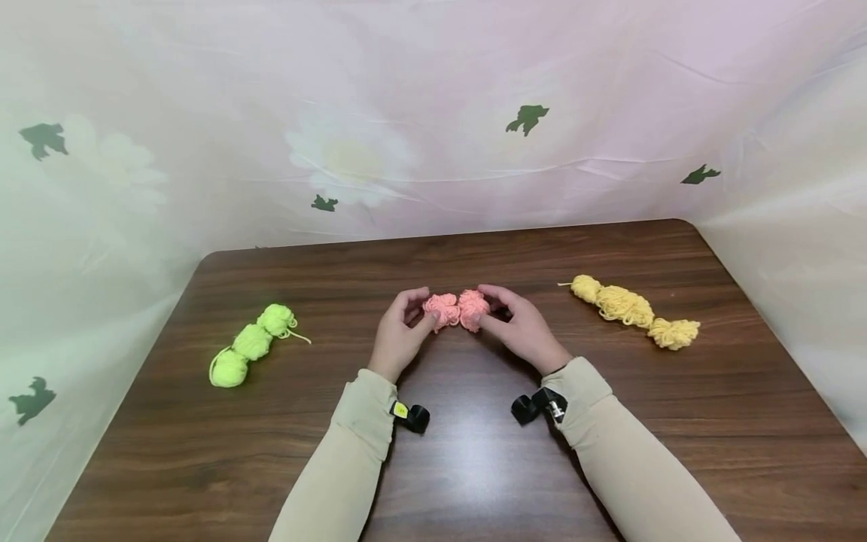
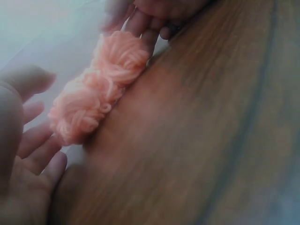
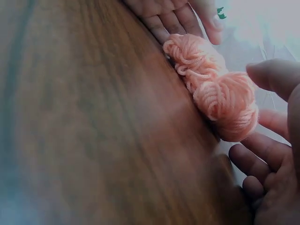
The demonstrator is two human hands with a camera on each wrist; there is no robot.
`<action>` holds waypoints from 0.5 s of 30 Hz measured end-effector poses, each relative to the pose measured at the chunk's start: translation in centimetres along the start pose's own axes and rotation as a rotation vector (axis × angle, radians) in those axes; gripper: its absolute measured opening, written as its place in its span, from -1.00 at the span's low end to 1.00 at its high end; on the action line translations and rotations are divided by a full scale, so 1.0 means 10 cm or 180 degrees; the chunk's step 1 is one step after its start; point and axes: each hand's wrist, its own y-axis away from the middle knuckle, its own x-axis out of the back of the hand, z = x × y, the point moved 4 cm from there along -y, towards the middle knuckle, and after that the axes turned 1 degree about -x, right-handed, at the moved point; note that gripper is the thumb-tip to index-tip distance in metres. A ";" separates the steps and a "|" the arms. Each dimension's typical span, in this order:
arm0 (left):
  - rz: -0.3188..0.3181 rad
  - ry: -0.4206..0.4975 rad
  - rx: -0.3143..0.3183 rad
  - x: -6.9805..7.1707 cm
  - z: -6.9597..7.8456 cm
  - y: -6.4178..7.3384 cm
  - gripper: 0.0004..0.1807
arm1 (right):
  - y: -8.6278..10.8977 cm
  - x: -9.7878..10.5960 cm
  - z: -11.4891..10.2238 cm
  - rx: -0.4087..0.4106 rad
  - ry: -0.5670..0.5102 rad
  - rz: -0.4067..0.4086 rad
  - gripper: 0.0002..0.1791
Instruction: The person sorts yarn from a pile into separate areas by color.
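Observation:
A pink yarn bundle point(image 1: 445, 309), pinched into lobes at its middle, lies on the wooden table between both hands. My left hand point(image 1: 401, 331) is at its left end, fingertips right at the strands and the thumb spread away from them in the left wrist view. At the other end is my right hand point(image 1: 520, 329), its fingers loosely bent beside the yarn point(image 3: 225, 101) and its thumb tip close over it. Both wrists carry small black cameras, and the sleeves are beige.
To the left lies a lime-green yarn bundle point(image 1: 253, 342) in three lobes with a loose tail. A yellow yarn bundle point(image 1: 625, 306) lies to the right, tied in sections. A pale floral cloth point(image 1: 420, 113) hangs behind and beside the dark brown table point(image 1: 467, 467).

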 end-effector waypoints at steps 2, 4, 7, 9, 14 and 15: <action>0.0034 -0.0035 -0.0028 0.01 -0.01 0.02 -0.57 | 0.03 0.02 0.01 0.0038 -0.0013 0.0009 -0.42; 0.0046 -0.0134 -0.0067 0.04 -0.02 0.04 -0.56 | 0.07 0.04 0.02 0.0073 -0.0001 0.0005 -0.40; 0.0004 -0.0323 -0.0164 0.09 -0.04 0.07 -0.56 | 0.13 0.08 0.03 0.0079 0.0076 -0.0020 -0.38; -0.0052 -0.0474 -0.0228 0.13 -0.05 0.08 -0.55 | 0.17 0.11 0.04 0.0107 0.0219 -0.0045 -0.37; -0.0239 -0.0914 -0.0199 0.32 -0.12 0.08 -0.53 | 0.21 0.17 0.05 0.0245 0.0803 -0.0169 -0.32; -0.0284 -0.1017 -0.0169 0.37 -0.13 0.09 -0.52 | 0.22 0.19 0.05 0.0268 0.0934 -0.0200 -0.30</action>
